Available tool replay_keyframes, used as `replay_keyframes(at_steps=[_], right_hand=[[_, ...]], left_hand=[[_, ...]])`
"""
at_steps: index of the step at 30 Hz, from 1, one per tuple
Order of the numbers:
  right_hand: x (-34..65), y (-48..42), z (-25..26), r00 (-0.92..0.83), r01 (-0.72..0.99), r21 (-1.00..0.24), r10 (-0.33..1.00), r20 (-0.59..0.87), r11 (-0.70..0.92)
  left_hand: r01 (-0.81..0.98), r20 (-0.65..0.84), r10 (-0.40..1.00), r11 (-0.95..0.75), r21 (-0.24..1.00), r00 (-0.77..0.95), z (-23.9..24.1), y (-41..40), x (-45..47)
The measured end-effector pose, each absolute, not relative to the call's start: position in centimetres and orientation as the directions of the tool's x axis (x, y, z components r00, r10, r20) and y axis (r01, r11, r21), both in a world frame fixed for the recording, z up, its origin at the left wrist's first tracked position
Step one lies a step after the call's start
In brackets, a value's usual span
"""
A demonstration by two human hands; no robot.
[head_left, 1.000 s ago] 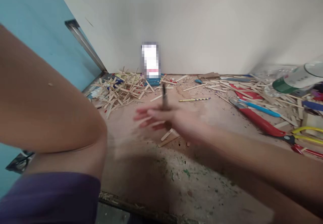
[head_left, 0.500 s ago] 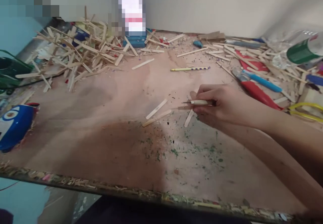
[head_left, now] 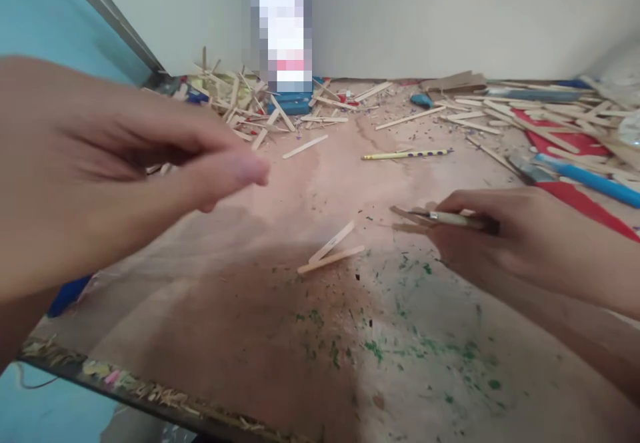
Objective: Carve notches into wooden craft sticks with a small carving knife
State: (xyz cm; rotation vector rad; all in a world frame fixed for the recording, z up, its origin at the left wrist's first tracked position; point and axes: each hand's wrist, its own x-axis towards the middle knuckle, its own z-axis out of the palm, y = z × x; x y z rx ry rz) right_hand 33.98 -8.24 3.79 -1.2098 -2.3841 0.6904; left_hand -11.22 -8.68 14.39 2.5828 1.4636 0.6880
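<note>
At the far left my left hand (head_left: 100, 156) hovers over the tabletop (head_left: 240, 363), smeared by motion; thumb and forefinger come together at the tips, but I cannot tell whether anything sits between them. Behind it lies a jumbled heap of craft sticks (head_left: 233, 98), flat and thin. Mid-table, well apart from that heap, a pale stick (head_left: 332, 243) with a small dark mark and a browner stick (head_left: 331, 259) lie in a narrow V — smooth, blond wood with bare grain beneath. Green flecks (head_left: 373, 348), rough and crumbly, are scattered nearer me. Farther back rests a slim yellow pencil (head_left: 407, 154) with dark oval spots. Then comes the tool (head_left: 457, 220) — pale rounded handle, shiny metal collar, thin dark tip pointing left — gripped in my right hand (head_left: 540, 236). Just beyond my wrist lie a smooth red handle (head_left: 590, 206) and a glossy blue rod (head_left: 595, 180).
</note>
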Motion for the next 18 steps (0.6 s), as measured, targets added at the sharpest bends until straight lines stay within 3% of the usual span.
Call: replay_keyframes(at_steps=[4,6,10,12,16,18], right_hand=[[33.8,-7.9,4.0,-0.503,0.611,-0.621,0.847,0.176,0.491],[33.3,-8.0,3.7,-0.43,0.608,-0.653,0.878,0.208,0.452],[31.6,-8.8,3.0,-0.285,0.58,-0.715,0.919,0.272,0.392],[31.1,-9.0,2.6,-0.241,0.574,-0.722,0.923,0.3,0.385],[31.0,-9.1,1.8,-0.211,0.561,-0.725,0.916,0.341,0.4],[31.2,-9.2,1.4,-0.206,0.577,-0.71,0.913,0.352,0.404]], left_hand=[[0.536,0.245,0.549,-0.835,0.125,0.799,11.6,-9.4,-8.4],[0.469,0.224,0.479,-0.878,0.1,0.849,9.7,-10.5,-6.7],[0.344,0.245,0.401,-0.907,0.242,0.883,7.2,-13.5,-3.4],[0.195,0.301,0.291,-0.93,0.311,0.908,7.0,-15.0,-2.2],[0.073,0.161,0.202,-0.813,0.578,0.966,8.5,-18.0,-0.9],[-0.012,0.113,0.073,-0.789,0.614,0.991,9.2,-19.4,-0.4]])
